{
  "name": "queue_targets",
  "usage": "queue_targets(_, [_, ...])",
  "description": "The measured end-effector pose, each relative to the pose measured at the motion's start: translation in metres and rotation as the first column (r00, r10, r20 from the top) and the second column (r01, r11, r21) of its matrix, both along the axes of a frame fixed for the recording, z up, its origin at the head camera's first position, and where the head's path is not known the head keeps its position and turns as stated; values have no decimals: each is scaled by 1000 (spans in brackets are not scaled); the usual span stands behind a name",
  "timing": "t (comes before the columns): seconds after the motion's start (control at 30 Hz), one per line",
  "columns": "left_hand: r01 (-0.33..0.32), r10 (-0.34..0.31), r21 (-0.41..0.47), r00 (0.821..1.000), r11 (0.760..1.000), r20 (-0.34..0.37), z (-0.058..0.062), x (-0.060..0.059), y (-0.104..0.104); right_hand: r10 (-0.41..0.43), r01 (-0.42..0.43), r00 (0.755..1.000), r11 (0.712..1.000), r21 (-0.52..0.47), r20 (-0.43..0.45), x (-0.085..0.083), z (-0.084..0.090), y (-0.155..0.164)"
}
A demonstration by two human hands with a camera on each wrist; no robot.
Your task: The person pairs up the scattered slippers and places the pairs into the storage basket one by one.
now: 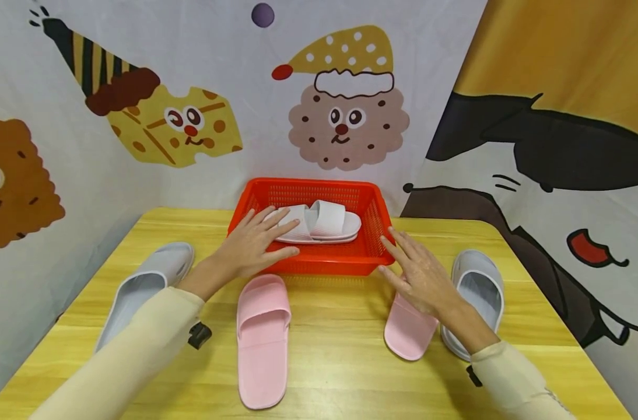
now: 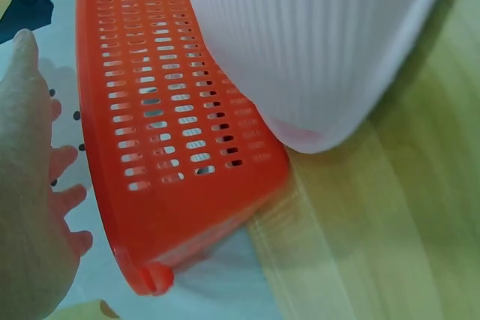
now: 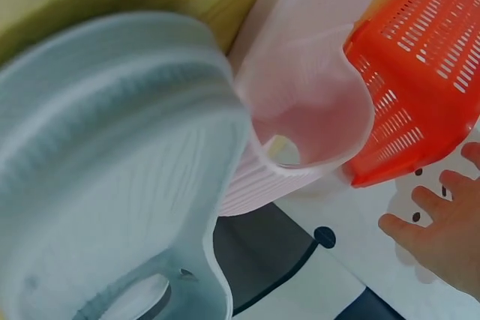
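Note:
At the back of the table stands a red plastic basket (image 1: 324, 265) with a pair of white slippers (image 1: 329, 219) lying in it. My left hand (image 1: 251, 245) hovers over the basket's front left side, fingers spread and holding nothing. Near the front right corner is my right hand (image 1: 424, 274), also spread and holding nothing. A pink slipper (image 1: 263, 344) lies in front of the basket, toe toward it. The other pink slipper (image 1: 409, 332) is partly hidden under my right hand. In the right wrist view, the fingers (image 3: 431, 204) stand apart beside the basket (image 3: 420, 73).
One grey slipper (image 1: 161, 268) lies left of my left forearm, partly covered by the sleeve. Its mate, a second grey slipper (image 1: 471, 280), is at the right beside my right wrist. Behind the wooden table (image 1: 335, 373) hangs a cartoon-printed cloth (image 1: 266, 128).

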State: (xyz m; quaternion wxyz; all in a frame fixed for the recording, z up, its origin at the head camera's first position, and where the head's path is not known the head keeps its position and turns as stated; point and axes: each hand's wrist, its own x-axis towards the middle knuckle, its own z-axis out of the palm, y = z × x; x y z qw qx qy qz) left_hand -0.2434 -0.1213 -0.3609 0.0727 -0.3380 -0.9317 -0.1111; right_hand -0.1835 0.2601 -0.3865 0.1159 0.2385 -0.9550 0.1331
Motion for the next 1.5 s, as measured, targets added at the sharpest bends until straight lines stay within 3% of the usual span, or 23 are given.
queue_targets(0.43, [61,-60,15,998,998,-30,-11,24,-20,32,-32,999,997,70,-9,15,-4,5])
queue_targets(0.8, [115,-116,-48,993,992,-34,-20,40,-33,47,-46,999,998,35,-26,22,-10,15])
queue_targets(1.0, [126,-128,-35,990,991,-61,-24,45,-36,58,-57,997,998,40,-43,25,-14,19])
queue_targets(1.1, [160,-161,-17,982,987,-98,-26,47,-37,67,-64,996,997,44,-61,26,-17,21])
queue_targets(1.3, [260,-254,11,950,965,-179,-33,53,-41,62,-59,996,997,46,-71,29,-20,23])
queue_targets(1.5, [303,-290,36,936,952,-201,-37,59,-42,27,-26,998,999,24,-52,31,-20,25])
